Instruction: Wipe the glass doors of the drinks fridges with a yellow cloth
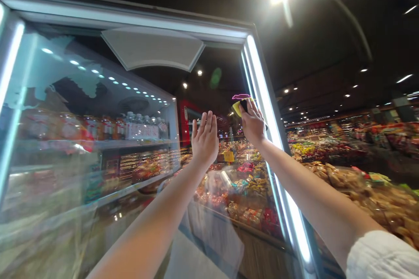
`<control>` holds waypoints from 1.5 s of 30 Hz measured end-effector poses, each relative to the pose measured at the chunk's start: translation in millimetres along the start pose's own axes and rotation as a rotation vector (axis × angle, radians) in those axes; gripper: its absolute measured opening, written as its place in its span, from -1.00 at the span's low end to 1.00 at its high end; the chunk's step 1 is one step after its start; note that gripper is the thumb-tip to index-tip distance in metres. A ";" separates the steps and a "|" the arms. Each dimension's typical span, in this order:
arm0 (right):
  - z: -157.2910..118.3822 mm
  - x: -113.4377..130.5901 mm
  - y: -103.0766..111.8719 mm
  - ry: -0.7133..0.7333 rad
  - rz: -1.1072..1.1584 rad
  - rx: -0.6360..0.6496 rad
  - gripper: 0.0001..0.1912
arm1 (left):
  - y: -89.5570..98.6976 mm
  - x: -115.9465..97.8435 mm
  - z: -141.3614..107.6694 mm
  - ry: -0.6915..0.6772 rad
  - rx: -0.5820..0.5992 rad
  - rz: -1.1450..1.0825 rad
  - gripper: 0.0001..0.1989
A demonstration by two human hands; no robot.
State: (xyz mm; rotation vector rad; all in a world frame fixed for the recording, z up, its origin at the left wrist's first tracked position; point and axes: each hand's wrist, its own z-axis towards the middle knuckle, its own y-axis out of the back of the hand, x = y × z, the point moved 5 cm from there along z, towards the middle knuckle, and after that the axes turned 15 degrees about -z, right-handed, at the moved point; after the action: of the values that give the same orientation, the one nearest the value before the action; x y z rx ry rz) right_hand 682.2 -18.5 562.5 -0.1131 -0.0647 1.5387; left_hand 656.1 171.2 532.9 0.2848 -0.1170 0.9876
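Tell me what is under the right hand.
Under the right hand is a yellow-and-black pad; some of its yellow and black surface shows by the fingers. The hand covers the rest, so its full shape cannot be seen.

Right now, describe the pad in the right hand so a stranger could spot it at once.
Find the large glass pane. Beside the bright light strip along its right edge, the right hand holds the yellow-and-black pad. Unlike the yellow card lower down, it is handheld and partly black.
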 end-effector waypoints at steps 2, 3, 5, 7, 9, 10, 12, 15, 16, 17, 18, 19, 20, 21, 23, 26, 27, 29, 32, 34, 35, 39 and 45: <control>-4.0 10.1 1.1 0.018 -0.006 -0.006 -0.35 | -2.5 -4.5 3.0 -0.025 -0.019 -0.012 -0.34; -12.4 14.9 2.1 0.075 0.005 -0.007 -0.34 | -4.3 -6.9 3.9 -0.036 -0.030 -0.019 -0.34; -35.6 17.8 4.0 0.219 0.035 0.007 -0.29 | -9.0 -12.5 4.3 -0.064 -0.039 -0.028 -0.34; -53.0 9.0 3.8 0.290 0.050 0.037 -0.26 | -15.2 -18.4 3.5 -0.097 -0.026 -0.028 -0.36; -52.0 -5.3 0.9 0.241 0.049 0.061 -0.27 | -21.6 -23.2 2.8 -0.120 0.000 -0.022 -0.37; -44.8 -11.2 -1.4 0.182 0.049 0.068 -0.28 | -24.4 -24.8 2.8 -0.126 0.009 -0.020 -0.37; -25.3 -16.8 -5.9 0.040 0.056 0.071 -0.27 | -28.8 -26.3 3.3 -0.124 0.013 -0.020 -0.37; -12.0 -11.3 -8.7 -0.082 0.077 0.062 -0.22 | -32.9 -25.7 3.1 -0.108 0.001 -0.028 -0.36; -15.3 -8.2 -8.6 -0.063 0.086 0.066 -0.21 | -33.9 -25.3 2.2 -0.103 -0.001 -0.029 -0.36; -21.7 -5.9 -8.4 -0.020 0.095 0.075 -0.20 | -35.0 -25.0 0.8 -0.100 0.000 -0.029 -0.36; -29.6 -5.4 -8.2 0.033 0.104 0.088 -0.20 | -36.1 -25.1 -0.9 -0.101 0.004 -0.028 -0.36; -37.0 -6.9 -8.3 0.078 0.111 0.099 -0.19 | -37.1 -25.4 -2.7 -0.103 0.009 -0.027 -0.37; -41.9 -10.5 -9.0 0.102 0.117 0.107 -0.18 | -38.2 -26.0 -4.4 -0.107 0.017 -0.028 -0.37; -43.0 -15.3 -10.2 0.100 0.121 0.109 -0.16 | -39.3 -26.8 -5.7 -0.109 0.024 -0.030 -0.37; -34.0 -25.4 -14.4 0.032 0.131 0.101 -0.11 | -41.3 -28.1 -6.8 -0.099 0.031 -0.035 -0.37; -14.1 -31.0 -21.9 -0.072 0.153 0.084 -0.11 | -43.2 -28.3 -6.3 -0.052 0.022 -0.043 -0.36; -13.6 -30.2 -23.3 -0.073 0.161 0.078 -0.14 | -43.8 -27.9 -6.8 -0.038 0.019 -0.047 -0.36; -28.7 -26.4 -23.9 0.002 0.179 0.074 -0.23 | -44.9 -26.4 -10.0 -0.023 0.021 -0.053 -0.34; -79.3 -23.0 -23.0 0.205 0.195 0.095 -0.31 | -46.1 -20.2 -21.5 -0.004 0.030 -0.046 -0.32; -105.7 -25.2 -25.3 0.256 0.178 0.103 -0.28 | -46.7 -13.9 -31.4 0.012 0.045 -0.031 -0.33; -110.7 -26.0 -27.9 0.243 0.164 0.104 -0.27 | -46.8 -10.7 -36.2 0.016 0.055 -0.022 -0.34; -88.0 -11.9 -37.4 0.035 0.109 0.054 -0.29 | -43.2 1.1 -51.5 0.027 0.060 0.010 -0.38; -102.4 33.4 -26.5 0.218 0.049 0.055 -0.38 | -30.5 13.9 -75.3 0.057 0.050 0.058 -0.39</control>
State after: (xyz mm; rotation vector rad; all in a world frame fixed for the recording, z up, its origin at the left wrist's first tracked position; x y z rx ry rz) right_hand 721.2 10.8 462.8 -0.2395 0.1548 1.5675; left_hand 686.8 188.4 458.4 0.2996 -0.0488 1.0563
